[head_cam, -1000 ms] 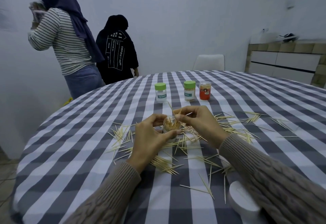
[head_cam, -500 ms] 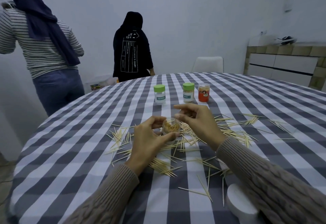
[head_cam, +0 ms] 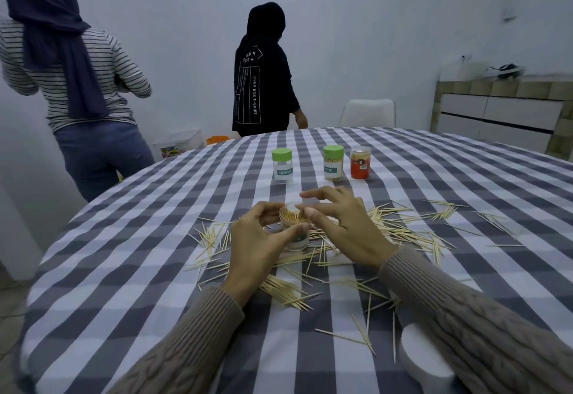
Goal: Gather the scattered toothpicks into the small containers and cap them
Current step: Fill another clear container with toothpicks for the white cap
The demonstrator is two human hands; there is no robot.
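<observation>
A round worktop covered with a grey and white checked cloth is seen in a room with pale walls. At the near right edge a white rounded object lies, partly hidden by the right sleeve. Loose toothpicks are scattered over the cloth in front of the person and to both sides. In the middle an open jar, filled with toothpicks standing upright, is held by the left hand; its thumb and fingers are curled round the jar. The right hand is placed just beside it, with its thumb and fingertips bent over the mouth of the jar and touching the toothpick tips; whether a toothpick is pinched cannot be told. Further back three closed containers stand in a row: a green-capped jar, a second green-capped jar full of toothpicks, and a red jar. Behind the worktop a white chair, a cabinet and two standing persons are seen, one in a striped top and one in black.
</observation>
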